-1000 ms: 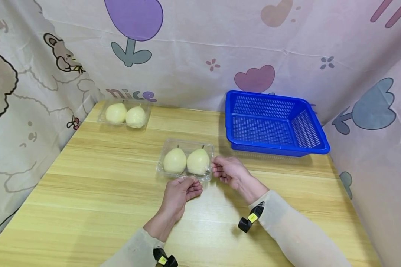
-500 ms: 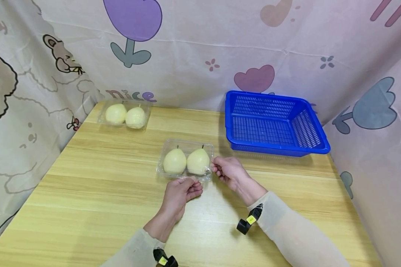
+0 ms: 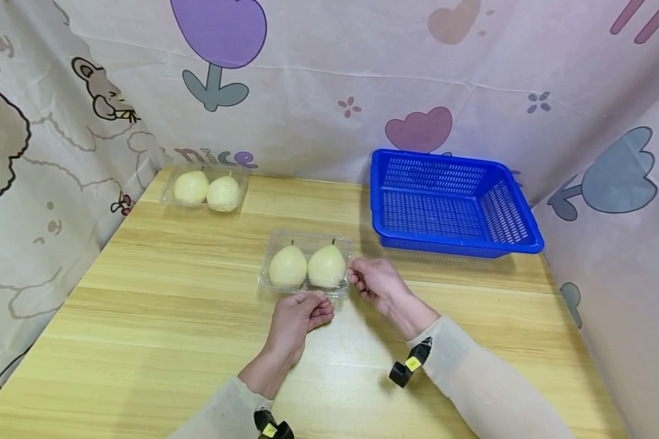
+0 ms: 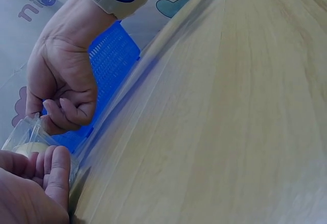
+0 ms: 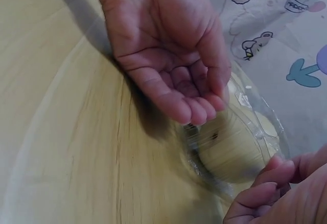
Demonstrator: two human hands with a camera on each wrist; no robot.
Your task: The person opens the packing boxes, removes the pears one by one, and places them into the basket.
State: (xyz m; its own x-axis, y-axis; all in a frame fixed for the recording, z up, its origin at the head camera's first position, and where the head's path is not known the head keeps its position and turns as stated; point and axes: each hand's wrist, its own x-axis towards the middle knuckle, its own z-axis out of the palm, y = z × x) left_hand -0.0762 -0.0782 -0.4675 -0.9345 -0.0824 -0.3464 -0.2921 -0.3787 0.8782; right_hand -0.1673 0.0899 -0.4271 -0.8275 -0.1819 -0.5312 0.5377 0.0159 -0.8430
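Observation:
A clear plastic clamshell box [image 3: 307, 236] lies on the table with two pale yellow pears, one of them the right pear [image 3: 326, 266], inside. My left hand [image 3: 295, 320] pinches the box's front edge between thumb and fingers, near its right corner. At the right edge, my right hand [image 3: 381, 283] pinches the plastic rim with its other fingers curled in. The left wrist view shows the left hand [image 4: 33, 191] low at the corner and the right hand [image 4: 64, 81] above it. In the right wrist view a pear [image 5: 230, 147] shows through the plastic between both hands.
A blue plastic basket [image 3: 456, 246] with slotted walls stands at the back right, beyond the right hand. Another clear box [image 3: 236, 169] with two pears sits at the back left of the wooden table [image 3: 143, 305]. Printed cloth [image 3: 307, 91] hangs behind and at both sides.

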